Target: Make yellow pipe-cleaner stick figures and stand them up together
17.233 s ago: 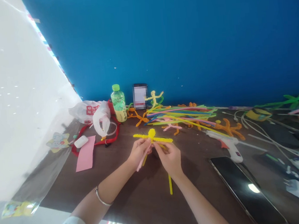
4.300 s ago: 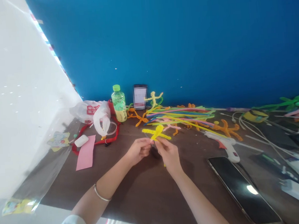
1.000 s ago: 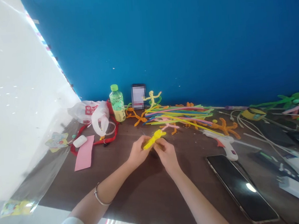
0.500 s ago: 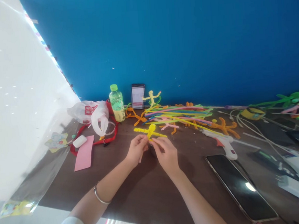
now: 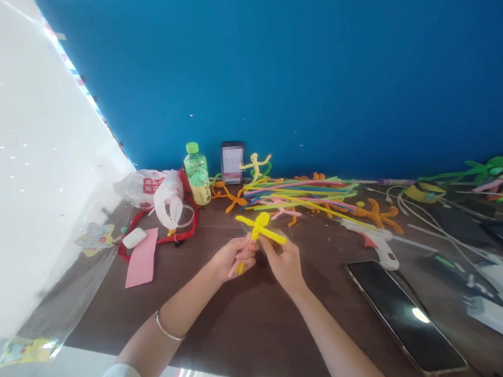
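A yellow pipe-cleaner figure point(image 5: 260, 227) with a looped head and two spread arms is held over the dark brown table point(image 5: 245, 328). My left hand point(image 5: 234, 258) pinches its lower stem, and a short yellow end pokes out below the fingers. My right hand point(image 5: 283, 260) pinches the figure from the right, just under the arms. Both hands are closed on it, a little in front of a pile of coloured pipe cleaners point(image 5: 302, 193).
Finished orange figures point(image 5: 378, 213) lie by the pile, and a small yellow figure point(image 5: 256, 165) stands at the blue wall. A white glue gun point(image 5: 375, 240), a phone point(image 5: 403, 310), cables point(image 5: 432, 215), a green bottle point(image 5: 197, 174), a plastic bag point(image 5: 156, 190) and pink paper point(image 5: 141, 258) lie around.
Over the last second the figure was turned from folded sideways to upright with arms spread. Both hands drew slightly toward me. Earlier a long yellow tail hung below; now only a stub shows.
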A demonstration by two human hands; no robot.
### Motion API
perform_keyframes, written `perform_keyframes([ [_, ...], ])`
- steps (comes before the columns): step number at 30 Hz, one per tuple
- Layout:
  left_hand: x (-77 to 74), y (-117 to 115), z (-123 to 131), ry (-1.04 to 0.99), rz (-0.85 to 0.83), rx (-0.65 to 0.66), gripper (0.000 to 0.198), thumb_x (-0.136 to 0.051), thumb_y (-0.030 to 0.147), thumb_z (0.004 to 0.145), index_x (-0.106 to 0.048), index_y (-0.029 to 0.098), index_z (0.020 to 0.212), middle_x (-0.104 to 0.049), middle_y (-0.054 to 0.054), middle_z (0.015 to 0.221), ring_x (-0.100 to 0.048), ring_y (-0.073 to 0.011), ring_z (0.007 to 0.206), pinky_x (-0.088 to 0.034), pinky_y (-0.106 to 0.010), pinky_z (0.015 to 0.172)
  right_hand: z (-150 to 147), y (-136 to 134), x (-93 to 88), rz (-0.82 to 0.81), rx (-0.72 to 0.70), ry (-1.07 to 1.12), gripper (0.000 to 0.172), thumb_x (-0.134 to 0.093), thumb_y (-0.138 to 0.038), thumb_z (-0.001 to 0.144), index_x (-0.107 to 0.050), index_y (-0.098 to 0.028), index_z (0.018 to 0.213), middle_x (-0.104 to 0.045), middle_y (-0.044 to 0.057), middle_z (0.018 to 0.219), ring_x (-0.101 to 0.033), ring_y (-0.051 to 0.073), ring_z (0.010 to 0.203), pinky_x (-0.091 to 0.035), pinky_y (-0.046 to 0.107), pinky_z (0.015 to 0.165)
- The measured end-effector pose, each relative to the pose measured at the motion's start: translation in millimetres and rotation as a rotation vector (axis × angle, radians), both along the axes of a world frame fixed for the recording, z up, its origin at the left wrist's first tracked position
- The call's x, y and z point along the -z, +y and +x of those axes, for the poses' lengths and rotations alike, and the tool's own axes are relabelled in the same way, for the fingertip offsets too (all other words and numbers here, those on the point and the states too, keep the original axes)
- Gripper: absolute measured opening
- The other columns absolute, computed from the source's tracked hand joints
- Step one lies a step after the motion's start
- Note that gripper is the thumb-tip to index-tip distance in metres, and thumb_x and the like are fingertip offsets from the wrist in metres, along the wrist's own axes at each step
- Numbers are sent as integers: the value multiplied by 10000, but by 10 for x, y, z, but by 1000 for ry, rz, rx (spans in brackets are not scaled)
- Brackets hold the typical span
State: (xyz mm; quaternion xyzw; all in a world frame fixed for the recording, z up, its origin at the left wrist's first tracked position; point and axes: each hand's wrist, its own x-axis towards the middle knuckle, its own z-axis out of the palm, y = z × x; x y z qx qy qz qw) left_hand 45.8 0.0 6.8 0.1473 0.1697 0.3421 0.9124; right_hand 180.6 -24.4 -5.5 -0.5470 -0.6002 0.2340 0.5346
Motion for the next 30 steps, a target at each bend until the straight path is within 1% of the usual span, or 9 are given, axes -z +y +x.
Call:
perform_keyframes([
  [3,-3,-4,-34,-30,-61,105,177,-399,140,835,-496,74,703,-377,38,562,-181,38,330,-223,-87,348,16,22,-46,-177,-213,283,199,-576,-344,755,-660,-203,868,-669,34,877,-604,189,820,-459,321,779],
  [7,21,-18,-42,-53,-44,203,176,-424,153,827,-483,84,676,-345,58,525,-178,35,311,-214,-93,333,9,26,-52,-353,-467,649,204,-625,-342,718,-675,-220,874,-673,26,875,-603,183,827,-425,347,847],
  [9,26,-28,-32,-49,-17,226,166,-439,162,824,-482,93,679,-345,63,515,-178,31,304,-212,-98,328,-6,17,-49,-391,-498,739,181,-654,-335,691,-683,-224,830,-673,23,859,-603,170,786,-433,334,824],
  [12,11,-34,-25,-9,19,208,160,-457,177,823,-478,102,683,-359,63,511,-193,30,300,-209,-97,325,-24,1,-57,-386,-462,815,145,-679,-319,667,-684,-225,778,-667,13,822,-590,143,730,-447,294,765],
  [18,-3,-25,-25,93,27,265,151,-505,147,786,-451,108,650,-318,93,449,-166,37,270,-146,-92,291,-15,-8,-86,-393,-414,828,134,-694,-304,648,-653,-203,726,-622,-5,715,-534,108,629,-430,234,610],
  [21,46,-29,34,273,198,29,205,-540,305,779,-475,118,727,-391,84,455,-257,21,266,-199,-103,293,-11,11,-60,-381,-366,795,145,-679,-312,664,-637,-191,733,-567,-25,613,-458,77,522,-372,204,502],
  [24,103,-40,92,520,450,-275,343,-629,403,679,-486,150,862,-546,38,560,-482,-57,352,-375,-162,362,-17,36,-14,-362,-275,743,178,-650,-345,684,-627,-181,749,-539,-33,570,-403,70,465,-331,206,448],
  [27,134,-55,99,733,683,-453,354,-693,346,611,-551,155,874,-622,-6,678,-608,-129,552,-500,-255,565,-29,45,26,-304,-175,622,199,-630,-358,693,-626,-174,767,-577,-8,631,-490,110,550,-401,242,527],
  [30,148,-68,84,925,820,-566,221,-623,348,685,-631,151,784,-654,-41,708,-628,-159,674,-500,-283,685,-42,27,37,-218,-78,421,190,-608,-347,704,-627,-172,777,-616,25,733,-563,166,699,-448,301,666],
])
